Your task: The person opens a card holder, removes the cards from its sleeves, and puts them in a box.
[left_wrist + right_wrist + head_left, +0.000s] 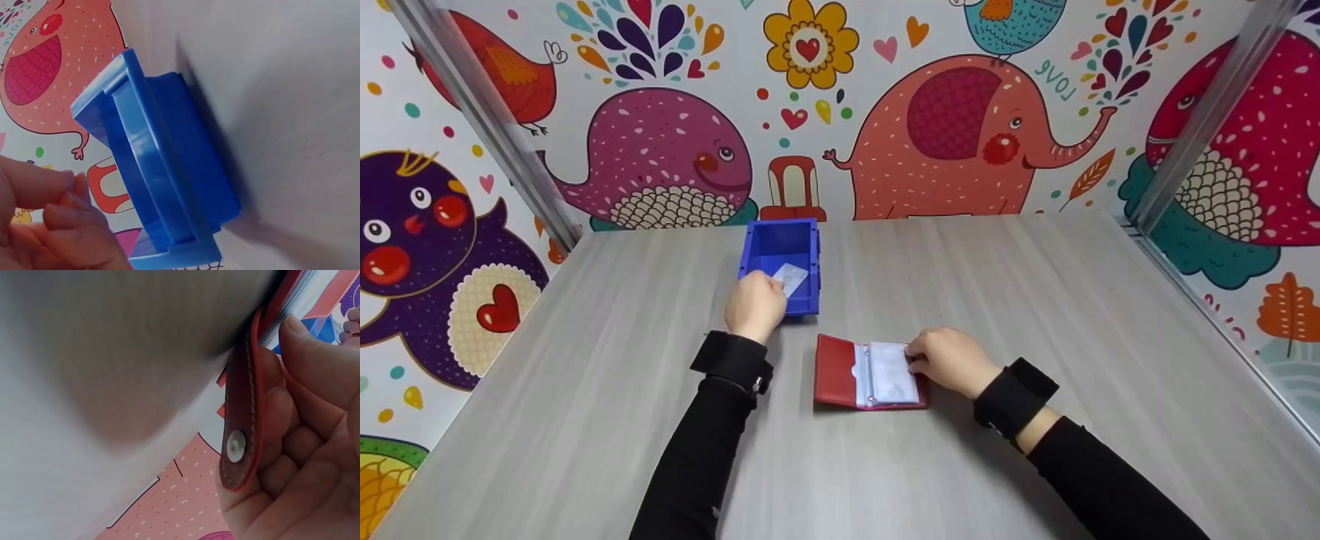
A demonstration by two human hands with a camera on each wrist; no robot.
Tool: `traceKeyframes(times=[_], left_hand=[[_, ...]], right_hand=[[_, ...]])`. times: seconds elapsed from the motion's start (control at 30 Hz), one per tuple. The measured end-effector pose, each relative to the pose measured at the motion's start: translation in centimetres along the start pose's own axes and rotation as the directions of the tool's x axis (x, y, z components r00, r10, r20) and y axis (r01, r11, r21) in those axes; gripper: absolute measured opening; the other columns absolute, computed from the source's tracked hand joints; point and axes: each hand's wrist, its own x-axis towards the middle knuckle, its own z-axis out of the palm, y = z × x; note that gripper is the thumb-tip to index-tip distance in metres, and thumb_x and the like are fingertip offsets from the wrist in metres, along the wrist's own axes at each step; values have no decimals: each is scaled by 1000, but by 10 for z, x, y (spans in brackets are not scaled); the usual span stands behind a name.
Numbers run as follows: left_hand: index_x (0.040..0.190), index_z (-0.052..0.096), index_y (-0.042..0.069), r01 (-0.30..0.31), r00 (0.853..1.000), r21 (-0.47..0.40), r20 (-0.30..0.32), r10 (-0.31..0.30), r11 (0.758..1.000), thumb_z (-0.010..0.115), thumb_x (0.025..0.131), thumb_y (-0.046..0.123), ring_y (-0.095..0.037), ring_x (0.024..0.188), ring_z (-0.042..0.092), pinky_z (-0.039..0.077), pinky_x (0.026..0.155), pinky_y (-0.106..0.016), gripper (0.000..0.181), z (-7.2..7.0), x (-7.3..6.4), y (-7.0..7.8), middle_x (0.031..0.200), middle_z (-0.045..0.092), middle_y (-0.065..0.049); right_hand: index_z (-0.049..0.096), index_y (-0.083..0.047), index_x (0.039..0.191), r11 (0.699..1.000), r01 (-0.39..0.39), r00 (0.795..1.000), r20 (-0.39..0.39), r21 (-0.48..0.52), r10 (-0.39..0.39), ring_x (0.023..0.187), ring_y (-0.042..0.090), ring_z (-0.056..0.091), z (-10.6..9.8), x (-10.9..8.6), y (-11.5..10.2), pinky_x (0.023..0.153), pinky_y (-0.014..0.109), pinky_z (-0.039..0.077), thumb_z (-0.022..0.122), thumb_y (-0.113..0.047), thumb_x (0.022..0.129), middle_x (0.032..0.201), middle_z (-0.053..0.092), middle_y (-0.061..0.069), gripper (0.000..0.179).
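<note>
My left hand point(756, 304) is over the near left side of a blue plastic bin point(781, 224), thumb and fingertips close together. A pale card point(793, 277) shows right beside these fingertips, within the bin's outline; the left wrist view shows no card at the fingers, and I cannot tell whether they hold it. An open red card holder point(835, 371) with clear sleeves point(892, 373) is in front of my right hand point(956, 360). That hand grips its right edge, thumb on the sleeves, other fingers behind. The holder's snap strap point(243, 405) hangs beside the fingers.
Both hands work over a light wood-grain table point(1035, 285). Behind it stands a wall point(810, 135) printed with cartoon animals, with metal posts point(1207, 112) at the corners. The bin sits close to this wall, farther back than the card holder.
</note>
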Motion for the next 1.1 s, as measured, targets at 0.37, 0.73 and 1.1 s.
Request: traceKeyframes(times=[0.37,0.73,1.1], left_hand=[[79,67,4,-57,998,-2,27,57,998,60,91,15,-34,76,65,50,65,-49,18,0,-12,-4,90,70,-15],[78,69,7,-190,979,-41,74,192,981,64,89,14,-29,79,67,51,73,-46,14,4,-35,-1,85,72,-8],[73,66,12,-247,953,-24,178,247,969,62,88,11,-19,67,60,49,64,-38,15,6,-54,8,75,66,0]], right_hand=[[77,-5,92,1000,-7,1000,7,-7,7,79,24,67,0,0,-1,69,40,53,80,-7,80,87,71,7,13],[77,-5,95,1000,-18,1000,15,-5,18,82,24,67,0,0,-2,71,40,53,80,-7,80,90,72,7,15],[77,-4,95,1000,-14,1000,8,-8,14,82,25,67,0,0,-2,72,41,53,80,-7,81,89,72,8,15]])
